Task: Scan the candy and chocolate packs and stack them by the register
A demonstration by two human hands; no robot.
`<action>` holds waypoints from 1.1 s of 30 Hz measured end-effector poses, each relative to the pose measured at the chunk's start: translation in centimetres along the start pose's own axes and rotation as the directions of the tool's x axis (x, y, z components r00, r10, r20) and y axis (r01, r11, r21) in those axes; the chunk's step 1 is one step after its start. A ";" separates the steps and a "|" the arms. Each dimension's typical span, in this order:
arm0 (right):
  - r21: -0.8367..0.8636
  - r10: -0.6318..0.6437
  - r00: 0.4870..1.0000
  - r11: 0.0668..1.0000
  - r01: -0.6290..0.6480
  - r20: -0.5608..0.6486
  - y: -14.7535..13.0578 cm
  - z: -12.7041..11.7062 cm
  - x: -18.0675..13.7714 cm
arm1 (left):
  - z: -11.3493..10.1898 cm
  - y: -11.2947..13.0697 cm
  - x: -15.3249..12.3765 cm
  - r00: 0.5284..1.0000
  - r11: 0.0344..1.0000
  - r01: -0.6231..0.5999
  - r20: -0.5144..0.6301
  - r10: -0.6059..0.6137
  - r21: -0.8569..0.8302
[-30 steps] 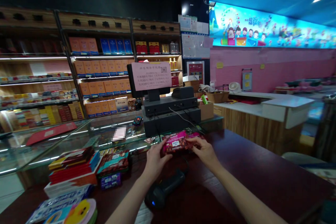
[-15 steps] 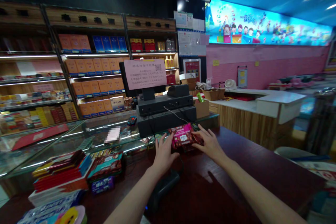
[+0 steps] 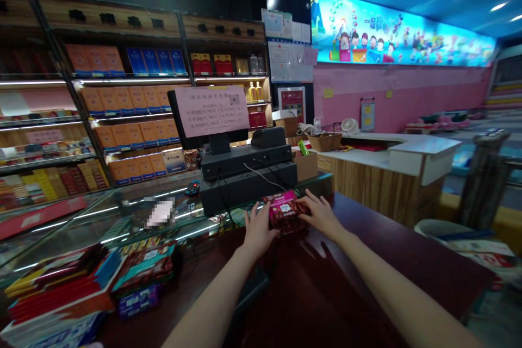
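A pink and brown chocolate packet [image 3: 284, 205], on top of what looks like more packets of the same kind, lies at the far side of the dark red table. My left hand [image 3: 261, 232] grips its left edge, thumb toward me. From the right side, my right hand [image 3: 321, 214] pinches the packet's edge between thumb and fingers, its other fingers raised. Partly hidden beneath my left forearm is a dark handheld scanner [image 3: 253, 291].
A monitor with a pink notice [image 3: 216, 111] stands on a black cash drawer [image 3: 248, 187] behind the packets. At left, stacked snack packets [image 3: 61, 283], a teal-brown packet [image 3: 147, 265] and a purple packet [image 3: 138, 301] lie beside a glass display counter [image 3: 122, 212].
The view has turned slightly to the right, so the left-hand goods slide toward the frame's edge. Both hands stay at the chocolate packet, which now sits squarer between them.
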State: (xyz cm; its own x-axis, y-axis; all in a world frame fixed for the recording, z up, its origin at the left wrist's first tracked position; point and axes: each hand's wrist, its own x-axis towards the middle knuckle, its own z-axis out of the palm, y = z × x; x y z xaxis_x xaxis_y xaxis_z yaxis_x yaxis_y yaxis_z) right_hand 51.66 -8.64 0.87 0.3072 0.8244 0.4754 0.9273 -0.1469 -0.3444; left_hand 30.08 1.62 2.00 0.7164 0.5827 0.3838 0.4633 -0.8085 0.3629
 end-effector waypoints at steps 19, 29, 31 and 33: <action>0.069 0.050 0.982 0.996 -0.064 0.182 2.3 1.4 0.9 | 1.5 0.0 1.1 0.963 0.989 0.149 0.225 -0.146 0.004; 0.071 0.077 0.977 0.993 -0.092 0.199 2.5 1.8 0.8 | 1.8 -0.3 1.1 0.959 0.987 0.159 0.240 -0.153 -0.006; 0.068 0.078 0.977 0.993 -0.093 0.198 2.6 1.9 0.8 | 1.7 -0.3 1.1 0.959 0.988 0.156 0.240 -0.150 -0.006; 0.069 0.073 0.978 0.994 -0.088 0.195 2.7 1.9 0.8 | 1.6 -0.2 1.0 0.961 0.989 0.147 0.239 -0.142 -0.006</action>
State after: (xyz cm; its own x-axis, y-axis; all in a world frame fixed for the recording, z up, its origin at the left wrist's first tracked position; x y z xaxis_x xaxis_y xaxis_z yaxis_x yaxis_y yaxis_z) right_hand 54.01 -7.37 -1.20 0.3264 0.9020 0.2824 0.8798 -0.1808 -0.4396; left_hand 31.51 2.25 0.90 0.7472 0.6547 0.1142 0.5608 -0.7133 0.4204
